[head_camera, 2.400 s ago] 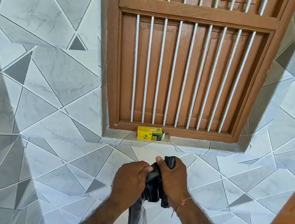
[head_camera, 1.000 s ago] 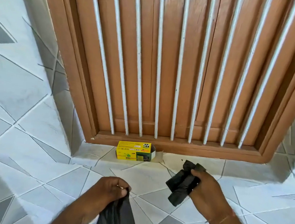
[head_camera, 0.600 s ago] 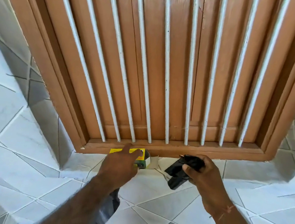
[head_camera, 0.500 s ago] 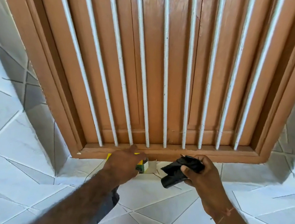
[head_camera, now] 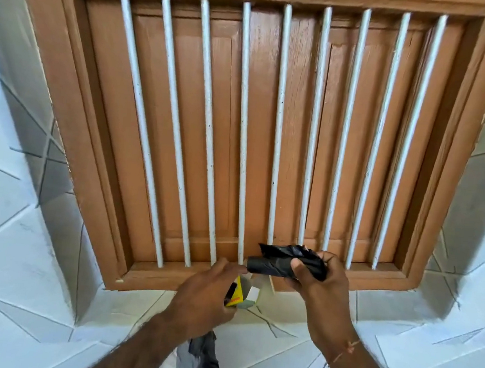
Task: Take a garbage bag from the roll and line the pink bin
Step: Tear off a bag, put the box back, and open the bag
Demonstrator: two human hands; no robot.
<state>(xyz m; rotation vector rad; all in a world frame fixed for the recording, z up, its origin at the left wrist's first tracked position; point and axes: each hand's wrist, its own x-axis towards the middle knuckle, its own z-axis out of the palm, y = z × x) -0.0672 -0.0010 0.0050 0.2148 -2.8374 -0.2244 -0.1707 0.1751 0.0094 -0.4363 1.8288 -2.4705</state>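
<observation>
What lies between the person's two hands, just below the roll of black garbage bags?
In the head view, the yellow box with its open flap, held at the left hand; the right hand holds the roll.

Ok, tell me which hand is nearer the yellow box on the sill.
Left. The left hand is on the yellow box, covering most of it. The right hand is off to the box's right and slightly above, its fingers gripping the black bag roll.

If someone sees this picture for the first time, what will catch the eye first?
First, the big brown wooden window with white bars filling the upper view. Below it, the right hand grips a black roll of garbage bags. The left hand holds a small yellow box at the sill, a dark bag hanging under its wrist.
</observation>
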